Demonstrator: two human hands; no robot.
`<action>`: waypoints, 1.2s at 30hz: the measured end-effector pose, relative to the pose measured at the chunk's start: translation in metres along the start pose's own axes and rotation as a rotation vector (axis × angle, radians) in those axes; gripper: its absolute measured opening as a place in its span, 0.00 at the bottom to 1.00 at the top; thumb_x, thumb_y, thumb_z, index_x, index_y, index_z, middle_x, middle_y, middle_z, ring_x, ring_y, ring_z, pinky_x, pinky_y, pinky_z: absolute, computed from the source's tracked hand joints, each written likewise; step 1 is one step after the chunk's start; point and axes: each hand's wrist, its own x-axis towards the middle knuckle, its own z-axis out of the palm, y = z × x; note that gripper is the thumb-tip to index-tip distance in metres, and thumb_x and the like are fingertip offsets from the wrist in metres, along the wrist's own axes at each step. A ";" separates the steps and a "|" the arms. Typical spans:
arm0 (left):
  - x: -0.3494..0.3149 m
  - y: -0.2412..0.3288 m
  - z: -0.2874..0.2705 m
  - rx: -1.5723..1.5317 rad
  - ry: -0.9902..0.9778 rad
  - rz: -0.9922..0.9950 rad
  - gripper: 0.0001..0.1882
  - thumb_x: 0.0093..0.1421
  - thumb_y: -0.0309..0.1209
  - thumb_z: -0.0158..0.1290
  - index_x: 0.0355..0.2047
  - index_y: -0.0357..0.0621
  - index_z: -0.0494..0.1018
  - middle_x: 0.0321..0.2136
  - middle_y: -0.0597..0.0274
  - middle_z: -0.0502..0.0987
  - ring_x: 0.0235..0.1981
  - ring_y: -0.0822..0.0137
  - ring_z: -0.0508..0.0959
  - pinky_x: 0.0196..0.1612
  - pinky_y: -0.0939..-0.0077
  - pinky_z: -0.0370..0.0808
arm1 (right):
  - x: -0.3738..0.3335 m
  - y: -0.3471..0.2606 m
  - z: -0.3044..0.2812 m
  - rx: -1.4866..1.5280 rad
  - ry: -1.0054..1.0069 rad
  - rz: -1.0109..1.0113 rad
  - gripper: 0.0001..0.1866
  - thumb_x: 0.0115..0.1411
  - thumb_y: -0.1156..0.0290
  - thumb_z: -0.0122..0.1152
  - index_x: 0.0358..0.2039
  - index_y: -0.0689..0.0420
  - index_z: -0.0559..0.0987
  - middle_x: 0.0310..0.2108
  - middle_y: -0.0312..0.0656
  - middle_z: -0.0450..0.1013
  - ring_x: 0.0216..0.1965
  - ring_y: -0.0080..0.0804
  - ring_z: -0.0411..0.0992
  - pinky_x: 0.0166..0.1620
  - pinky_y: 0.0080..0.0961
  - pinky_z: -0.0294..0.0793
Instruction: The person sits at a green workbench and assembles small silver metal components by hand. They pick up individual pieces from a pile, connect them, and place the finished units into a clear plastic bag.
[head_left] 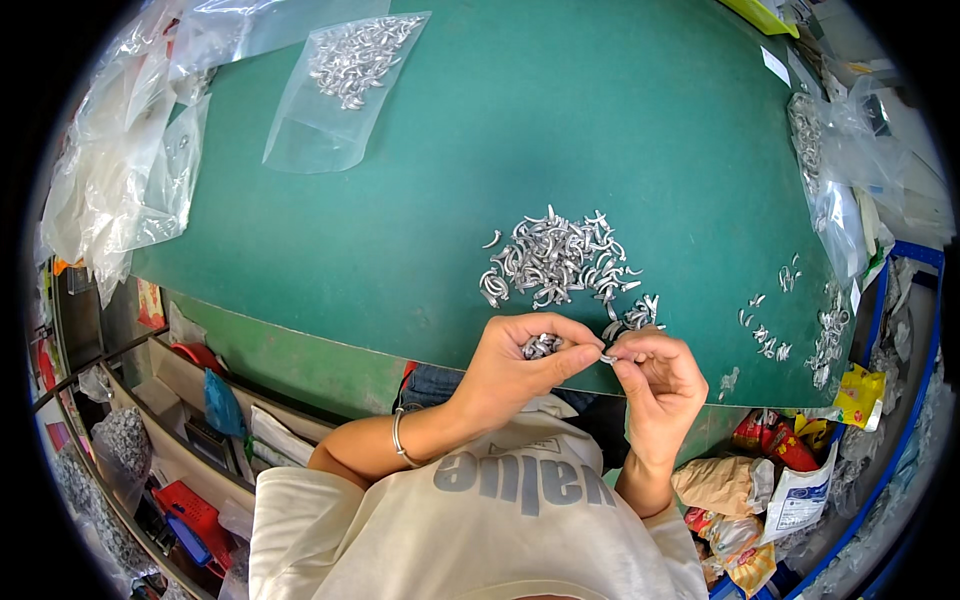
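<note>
Left hand (515,365) is cupping a small clump of metal hooks (541,346), fingers curled; right hand (655,375) is pinching one hook (607,357) at fingertips, both just below the loose hook pile (560,262) on the green table (420,200).

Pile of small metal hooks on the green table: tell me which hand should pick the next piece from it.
Probably the right hand. It pinches only one small piece at its fingertips and sits just below the pile of metal hooks. The left hand is cupped around a handful of hooks, so it has less freedom.
</note>
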 end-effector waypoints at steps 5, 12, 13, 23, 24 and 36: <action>0.000 -0.001 -0.003 -0.053 -0.047 -0.016 0.06 0.56 0.28 0.55 0.31 0.38 0.76 0.18 0.75 0.68 0.17 0.87 0.60 0.17 0.90 0.54 | 0.000 0.000 0.001 0.037 -0.003 0.025 0.09 0.51 0.89 0.56 0.33 0.68 0.72 0.31 0.46 0.72 0.34 0.28 0.69 0.38 0.21 0.68; 0.005 -0.003 -0.004 -0.185 -0.116 -0.119 0.08 0.58 0.31 0.54 0.32 0.38 0.73 0.15 0.76 0.62 0.15 0.85 0.56 0.16 0.88 0.50 | -0.003 0.001 0.003 0.095 0.043 0.087 0.07 0.52 0.88 0.55 0.33 0.66 0.72 0.30 0.45 0.72 0.32 0.25 0.69 0.36 0.18 0.67; 0.005 -0.003 -0.004 -0.196 -0.124 -0.123 0.08 0.58 0.31 0.54 0.32 0.38 0.73 0.14 0.76 0.61 0.15 0.85 0.56 0.17 0.87 0.50 | -0.003 0.002 0.003 0.098 0.058 0.092 0.07 0.53 0.87 0.55 0.33 0.66 0.72 0.30 0.45 0.72 0.32 0.25 0.69 0.36 0.18 0.67; 0.011 -0.012 -0.012 -0.568 -0.371 -0.117 0.08 0.58 0.30 0.47 0.28 0.38 0.65 0.27 0.58 0.67 0.20 0.73 0.66 0.16 0.84 0.54 | 0.036 0.015 -0.027 -0.928 0.174 -0.118 0.09 0.48 0.82 0.60 0.32 0.61 0.77 0.32 0.42 0.71 0.33 0.32 0.66 0.38 0.25 0.66; 0.011 -0.012 -0.010 -0.520 -0.338 -0.102 0.08 0.58 0.31 0.47 0.28 0.38 0.65 0.27 0.57 0.68 0.21 0.72 0.68 0.16 0.84 0.55 | 0.038 0.018 -0.026 -1.037 0.160 -0.173 0.10 0.46 0.81 0.61 0.32 0.61 0.78 0.33 0.42 0.71 0.34 0.36 0.66 0.39 0.27 0.66; 0.015 -0.012 -0.002 -0.241 -0.079 0.058 0.05 0.60 0.28 0.46 0.32 0.38 0.68 0.25 0.58 0.71 0.18 0.77 0.64 0.17 0.85 0.56 | 0.024 0.013 -0.019 -0.484 0.102 0.061 0.03 0.50 0.82 0.58 0.25 0.60 0.74 0.29 0.37 0.72 0.30 0.25 0.64 0.36 0.19 0.58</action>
